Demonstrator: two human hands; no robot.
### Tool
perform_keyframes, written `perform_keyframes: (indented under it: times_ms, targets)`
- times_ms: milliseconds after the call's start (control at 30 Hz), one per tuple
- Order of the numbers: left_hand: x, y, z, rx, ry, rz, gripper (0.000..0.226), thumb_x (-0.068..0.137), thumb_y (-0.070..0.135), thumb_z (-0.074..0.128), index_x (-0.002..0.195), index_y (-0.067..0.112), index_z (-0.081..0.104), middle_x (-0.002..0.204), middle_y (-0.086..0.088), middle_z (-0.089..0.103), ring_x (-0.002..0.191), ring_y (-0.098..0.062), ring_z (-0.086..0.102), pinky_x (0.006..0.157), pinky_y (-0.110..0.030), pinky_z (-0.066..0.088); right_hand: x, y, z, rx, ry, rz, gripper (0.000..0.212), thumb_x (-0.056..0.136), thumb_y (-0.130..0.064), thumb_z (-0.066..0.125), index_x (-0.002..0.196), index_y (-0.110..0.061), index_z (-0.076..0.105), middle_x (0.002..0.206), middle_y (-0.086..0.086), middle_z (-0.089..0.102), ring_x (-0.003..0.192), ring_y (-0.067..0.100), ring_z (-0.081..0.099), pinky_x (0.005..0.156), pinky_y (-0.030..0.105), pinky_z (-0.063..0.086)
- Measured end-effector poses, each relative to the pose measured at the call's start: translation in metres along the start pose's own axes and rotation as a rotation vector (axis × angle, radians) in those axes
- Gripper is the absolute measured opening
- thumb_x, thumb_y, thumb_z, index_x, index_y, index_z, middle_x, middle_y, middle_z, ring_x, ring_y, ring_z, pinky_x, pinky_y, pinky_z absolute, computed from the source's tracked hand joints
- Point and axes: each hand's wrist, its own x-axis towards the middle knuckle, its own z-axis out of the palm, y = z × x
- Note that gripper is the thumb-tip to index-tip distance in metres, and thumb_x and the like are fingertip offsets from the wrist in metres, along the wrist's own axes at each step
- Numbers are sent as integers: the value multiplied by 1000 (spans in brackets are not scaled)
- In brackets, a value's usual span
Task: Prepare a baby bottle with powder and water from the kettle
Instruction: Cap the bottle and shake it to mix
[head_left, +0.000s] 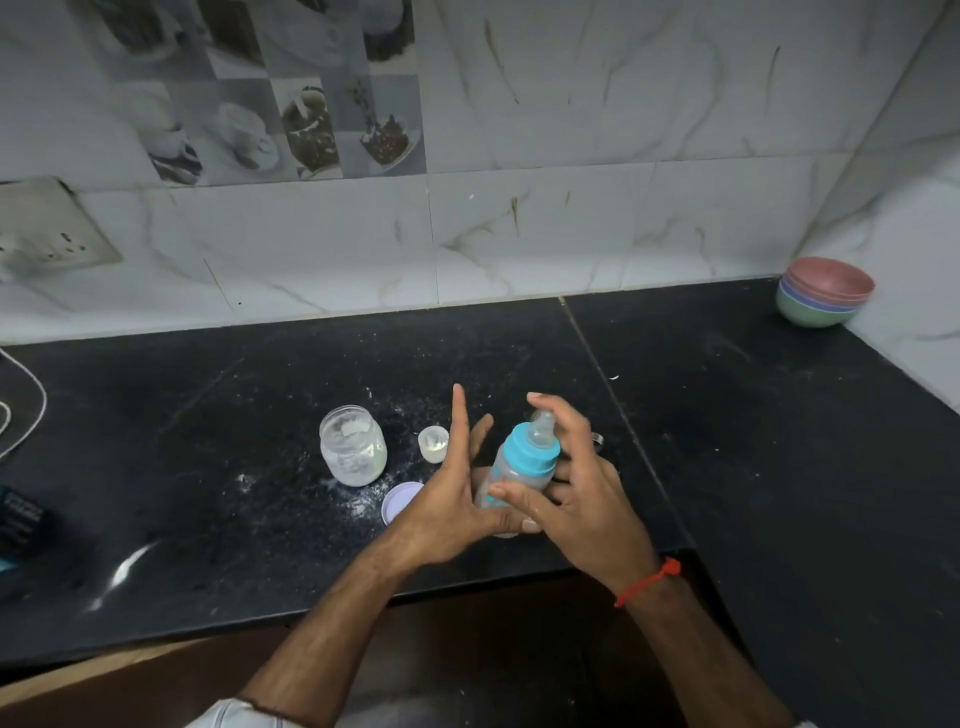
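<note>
A baby bottle (519, 462) with a turquoise collar and clear teat is tilted between both palms above the black counter (208, 441). My left hand (447, 493) presses flat against its left side, fingers stretched upward. My right hand (576, 488) lies against its right side, fingers curved over the teat. An open glass jar (353, 452) with white powder stands to the left. A small white cap (434, 442) sits behind my left hand, and a pale round lid (399, 501) lies flat by my left wrist. No kettle is in view.
White powder is scattered on the counter around the jar. Stacked coloured bowls (823, 291) sit in the far right corner. A white cord (21, 410) and a dark box (21, 519) lie at the left edge. A wall socket (47, 234) is upper left.
</note>
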Motion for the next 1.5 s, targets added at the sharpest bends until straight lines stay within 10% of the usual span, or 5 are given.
perform_keyframes:
  times_ms: [267, 433, 1200, 1333, 1500]
  targets:
    - [-16, -12, -49, 70, 299, 46, 90, 95, 10, 75, 161, 42, 23, 173, 14, 20, 152, -3, 37, 107, -28, 53, 11, -43, 4, 16, 623, -455, 82, 88, -30, 85, 151, -31, 33, 145, -24, 52, 121, 19, 68, 94, 35, 62]
    - [-16, -17, -59, 394, 488, 159, 61, 100, 16, 71, 155, 24, 46, 165, 12, 39, 152, -5, 36, 123, -27, 35, 21, -24, 22, -214, 274, -26, 77, 87, -34, 83, 146, -47, 37, 138, -13, 55, 121, 22, 66, 100, 53, 58]
    - [-8, -36, -51, 416, 611, 230, 41, 97, 10, 72, 135, 24, 66, 136, 20, 61, 132, 10, 51, 110, -11, 38, 14, -24, 31, -146, 640, -286, 81, 88, -45, 82, 154, -43, 34, 134, -3, 64, 115, 15, 72, 90, 27, 63]
    - [-8, -36, -46, 412, 598, 231, 42, 97, 12, 72, 135, 30, 64, 136, 25, 59, 132, 9, 51, 108, -7, 37, 17, -13, 29, -271, 256, 37, 78, 88, -37, 81, 147, -53, 31, 141, -7, 55, 125, 15, 62, 103, 46, 58]
    - [-9, -39, -48, 400, 625, 244, 41, 97, 10, 72, 133, 29, 66, 135, 15, 66, 131, 0, 56, 108, -10, 40, 13, -19, 27, -152, 614, -265, 81, 88, -48, 81, 155, -40, 35, 140, -13, 58, 120, 12, 69, 92, 26, 62]
